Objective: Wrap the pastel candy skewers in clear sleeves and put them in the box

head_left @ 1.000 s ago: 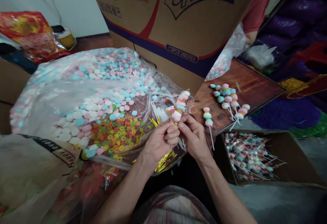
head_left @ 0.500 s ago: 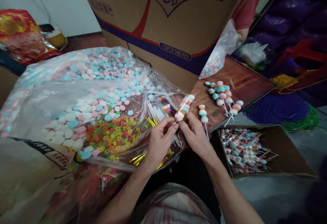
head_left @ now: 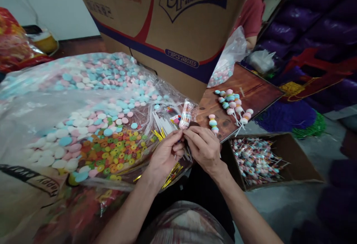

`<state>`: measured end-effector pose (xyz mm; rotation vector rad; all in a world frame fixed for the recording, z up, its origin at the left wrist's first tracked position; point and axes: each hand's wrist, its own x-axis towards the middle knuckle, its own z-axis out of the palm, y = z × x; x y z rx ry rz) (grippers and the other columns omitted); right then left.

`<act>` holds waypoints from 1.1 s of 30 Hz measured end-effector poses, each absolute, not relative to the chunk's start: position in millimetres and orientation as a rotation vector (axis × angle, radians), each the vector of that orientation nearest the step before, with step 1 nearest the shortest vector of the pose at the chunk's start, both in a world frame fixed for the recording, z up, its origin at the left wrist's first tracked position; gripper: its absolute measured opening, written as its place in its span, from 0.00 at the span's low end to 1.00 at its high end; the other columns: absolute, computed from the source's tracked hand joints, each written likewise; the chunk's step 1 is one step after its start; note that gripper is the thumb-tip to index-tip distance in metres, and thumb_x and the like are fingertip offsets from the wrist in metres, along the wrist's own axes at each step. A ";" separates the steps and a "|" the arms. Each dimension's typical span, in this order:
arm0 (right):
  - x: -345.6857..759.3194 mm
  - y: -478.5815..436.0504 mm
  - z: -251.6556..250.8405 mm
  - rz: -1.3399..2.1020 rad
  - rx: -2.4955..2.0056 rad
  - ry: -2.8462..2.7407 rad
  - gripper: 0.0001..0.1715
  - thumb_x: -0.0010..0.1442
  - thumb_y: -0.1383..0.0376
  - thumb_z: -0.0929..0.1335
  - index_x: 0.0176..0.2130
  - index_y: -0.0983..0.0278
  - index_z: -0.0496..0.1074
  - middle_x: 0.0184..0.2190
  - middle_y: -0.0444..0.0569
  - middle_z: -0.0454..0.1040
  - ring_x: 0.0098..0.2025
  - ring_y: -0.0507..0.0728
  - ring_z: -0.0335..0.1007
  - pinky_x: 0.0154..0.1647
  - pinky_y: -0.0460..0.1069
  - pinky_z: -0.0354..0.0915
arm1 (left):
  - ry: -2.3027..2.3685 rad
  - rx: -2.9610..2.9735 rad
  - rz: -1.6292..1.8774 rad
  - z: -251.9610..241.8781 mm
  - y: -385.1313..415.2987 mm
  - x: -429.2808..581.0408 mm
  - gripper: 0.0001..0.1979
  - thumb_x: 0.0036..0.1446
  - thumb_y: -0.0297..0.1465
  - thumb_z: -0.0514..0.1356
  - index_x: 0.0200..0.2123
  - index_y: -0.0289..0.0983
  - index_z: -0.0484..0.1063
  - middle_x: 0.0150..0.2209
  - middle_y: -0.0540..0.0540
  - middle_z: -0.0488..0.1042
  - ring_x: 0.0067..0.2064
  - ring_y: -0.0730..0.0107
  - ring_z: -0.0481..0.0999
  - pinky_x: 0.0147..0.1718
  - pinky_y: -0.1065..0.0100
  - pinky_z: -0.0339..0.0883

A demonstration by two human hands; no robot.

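Both my hands meet at the lower end of a wrapped candy stick (head_left: pixel 186 114), so the step in hand looks to be gathering or fastening its clear wrapper at the neck. The thumb and forefinger of my left hand (head_left: pixel 166 153) are pinched narrow there; the fingers of my right hand (head_left: pixel 205 147) are drawn close together against the same spot. Whether a tie sits between them I cannot tell — my own fingertips cover it. As I judge it, the next move calls for a firm hold at the neck and a small, careful turn of the fingers, with no squeeze on the candy above.

The candy stick stands up from my fingers, leaning slightly to the right, just in front of the bundle of white sticks (head_left: pixel 163 123) and near the gold strips (head_left: pixel 158 134). Its film is shiny and throws back the light; through it I make out pale pink and white, with a bluish band lower down — the separate pieces are blurred by glare.
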<state>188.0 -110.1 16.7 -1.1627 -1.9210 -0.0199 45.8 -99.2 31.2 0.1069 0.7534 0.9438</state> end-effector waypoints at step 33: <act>210.1 -183.8 11.1 1.129 -1.178 -0.596 0.13 0.57 0.59 0.74 0.28 0.65 0.72 0.21 0.40 0.62 0.23 0.47 0.52 0.24 0.45 0.52 | 1.165 1.556 0.933 32.8 -102.5 84.6 0.16 0.51 0.41 0.67 0.40 0.37 0.75 0.38 0.44 0.73 0.42 0.64 0.72 0.41 0.65 0.66</act>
